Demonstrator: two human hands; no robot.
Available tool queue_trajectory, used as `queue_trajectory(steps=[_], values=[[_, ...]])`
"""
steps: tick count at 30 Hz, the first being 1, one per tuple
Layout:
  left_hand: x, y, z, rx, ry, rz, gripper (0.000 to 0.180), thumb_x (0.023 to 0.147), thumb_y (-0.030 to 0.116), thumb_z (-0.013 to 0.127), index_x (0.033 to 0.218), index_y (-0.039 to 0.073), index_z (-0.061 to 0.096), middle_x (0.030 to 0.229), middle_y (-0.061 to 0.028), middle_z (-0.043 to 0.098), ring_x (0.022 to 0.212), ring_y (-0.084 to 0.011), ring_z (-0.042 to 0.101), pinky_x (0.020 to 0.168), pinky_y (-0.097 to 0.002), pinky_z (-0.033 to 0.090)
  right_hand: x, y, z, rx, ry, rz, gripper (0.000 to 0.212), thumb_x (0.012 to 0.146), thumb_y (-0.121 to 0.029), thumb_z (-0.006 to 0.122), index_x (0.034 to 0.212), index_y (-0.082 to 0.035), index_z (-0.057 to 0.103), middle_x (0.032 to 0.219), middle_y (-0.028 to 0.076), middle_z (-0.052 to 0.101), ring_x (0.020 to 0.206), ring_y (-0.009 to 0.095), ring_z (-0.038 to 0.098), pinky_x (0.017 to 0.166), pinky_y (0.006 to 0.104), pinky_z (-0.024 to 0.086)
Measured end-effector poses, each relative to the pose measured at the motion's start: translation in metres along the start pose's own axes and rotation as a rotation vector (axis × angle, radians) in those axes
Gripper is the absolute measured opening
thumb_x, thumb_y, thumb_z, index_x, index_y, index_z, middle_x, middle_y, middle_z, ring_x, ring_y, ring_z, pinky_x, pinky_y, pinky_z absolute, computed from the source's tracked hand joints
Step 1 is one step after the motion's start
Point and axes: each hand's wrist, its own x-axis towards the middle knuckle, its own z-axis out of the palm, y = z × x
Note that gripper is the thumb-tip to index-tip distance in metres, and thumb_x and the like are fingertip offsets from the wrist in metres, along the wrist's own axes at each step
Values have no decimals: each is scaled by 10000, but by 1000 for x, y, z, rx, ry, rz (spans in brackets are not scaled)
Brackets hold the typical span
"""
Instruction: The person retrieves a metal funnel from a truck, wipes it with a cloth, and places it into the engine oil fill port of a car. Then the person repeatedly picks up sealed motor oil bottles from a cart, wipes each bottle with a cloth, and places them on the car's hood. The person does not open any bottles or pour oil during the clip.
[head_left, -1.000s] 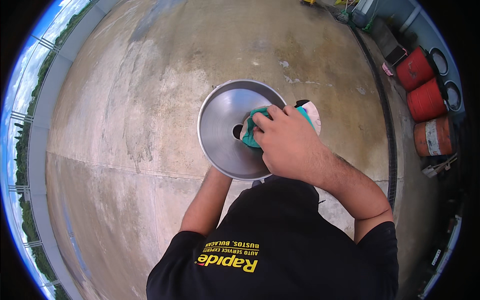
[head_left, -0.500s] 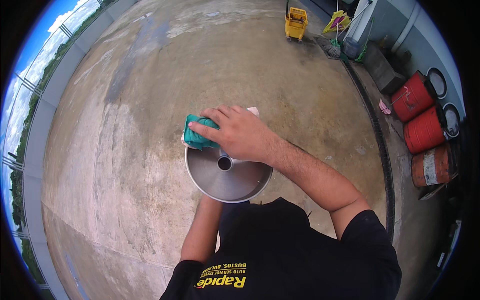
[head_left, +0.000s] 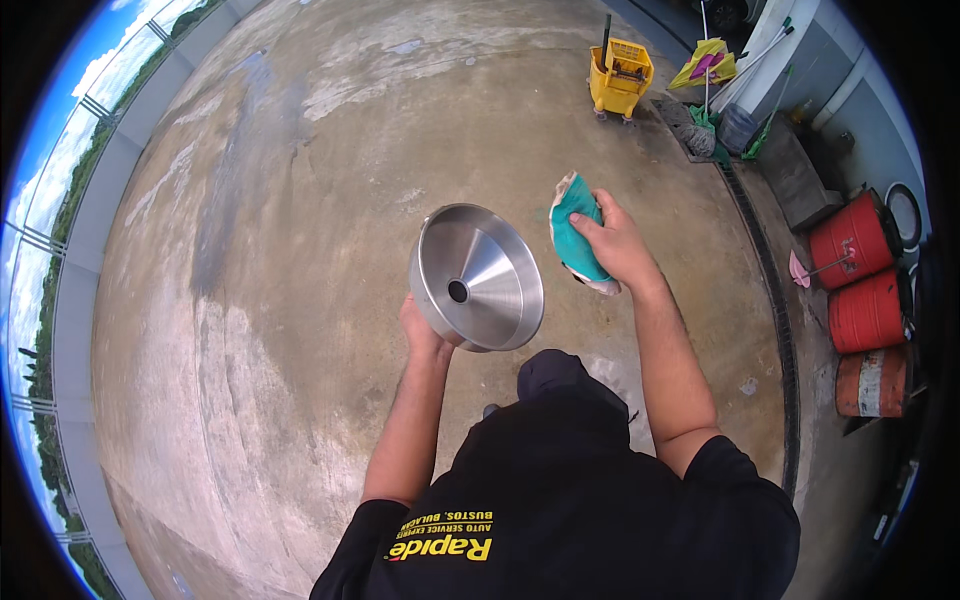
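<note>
Off it comes! Our right hand (head_left: 622, 245) has swung the teal cloth (head_left: 578, 235) from the metal funnel (head_left: 490, 280) out rightward, and we've tilted the funnel differently!

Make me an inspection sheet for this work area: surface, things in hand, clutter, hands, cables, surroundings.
Surface: concrete floor, stained in patches; dark strip along the right
Things in hand: metal funnel, wide mouth toward the camera; teal-and-white cloth, apart from it
Clutter: yellow mop bucket, upper right
Left hand: holds the funnel, fingers mostly hidden
Right hand: grips the cloth
Cables: nothing seen
Surroundings: grey wall at left; two red drums and an orange drum at right
</note>
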Motion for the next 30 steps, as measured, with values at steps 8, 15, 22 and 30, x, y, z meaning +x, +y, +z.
queue_trajectory(steps=[8, 15, 22, 30], values=[[390, -8, 220, 74, 92, 271, 193, 963, 38, 576, 807, 89, 476, 681, -34, 535, 501, -128, 508, 433, -267, 405, 309, 178, -91, 731, 291, 354, 496, 996, -174, 521, 1469, -34, 481, 1293, 94, 642, 1141, 212, 644, 1002, 355, 511], [647, 17, 408, 272, 220, 518, 250, 979, 57, 598, 783, 89, 447, 654, -35, 528, 466, -114, 487, 419, -274, 419, 654, 82, -71, 869, -1, 140, 519, 1028, -181, 460, 1525, -36, 417, 1371, 105, 595, 1265, 188, 567, 1086, 340, 436], [895, -20, 627, 296, 7, 659, 259, 1020, 80, 592, 812, 80, 437, 754, -75, 583, 552, -116, 548, 493, -258, 471, 1007, -6, -18, 248, -31, -536, 391, 1041, -132, 607, 1403, -11, 527, 1142, 41, 684, 1009, 144, 644, 901, 280, 499], [1182, 22, 906, 906, -756, 743, 439, 979, 335, 649, 1271, 19, 566, 1213, -135, 656, 1086, -214, 637, 955, -368, 484, 1385, 49, -185, 584, 222, -227, 255, 1016, -179, 660, 1190, 6, 687, 951, 10, 701, 846, 89, 641, 755, 228, 502]])
